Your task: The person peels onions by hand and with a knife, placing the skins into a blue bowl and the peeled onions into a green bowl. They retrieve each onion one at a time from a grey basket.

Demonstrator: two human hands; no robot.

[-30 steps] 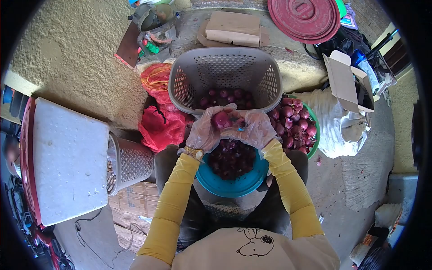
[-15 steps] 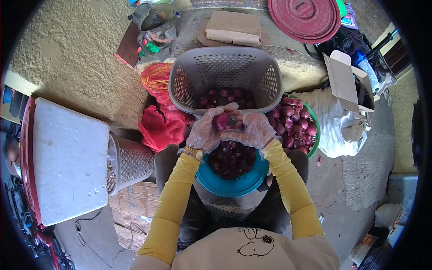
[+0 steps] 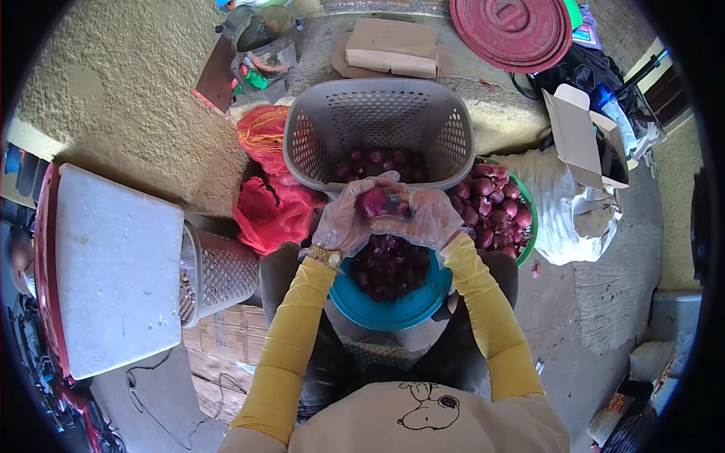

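A red onion (image 3: 372, 201) is gripped in my left hand (image 3: 343, 220), which wears a clear plastic glove. My right hand (image 3: 432, 217), gloved the same way, is closed close against the onion's right side. A small greyish thing shows between the two hands; I cannot tell what it is. Right below them is a blue basin (image 3: 355, 306) with a dark heap of onion skins (image 3: 389, 272). Beyond my fingers stands a grey perforated basket (image 3: 377, 106), with several red onions (image 3: 377, 157) at its bottom.
At the right, a green basin (image 3: 533, 226) is heaped with red onions (image 3: 491, 208), beside a white sack (image 3: 551, 196). Red mesh bags (image 3: 276, 215) lie left of the basket. Further left are a light perforated basket (image 3: 226, 268) and a white board (image 3: 121, 272).
The onion has turned slightly in my left hand, and more of its face shows. Both hands stay in nearly the same place over the blue basin.
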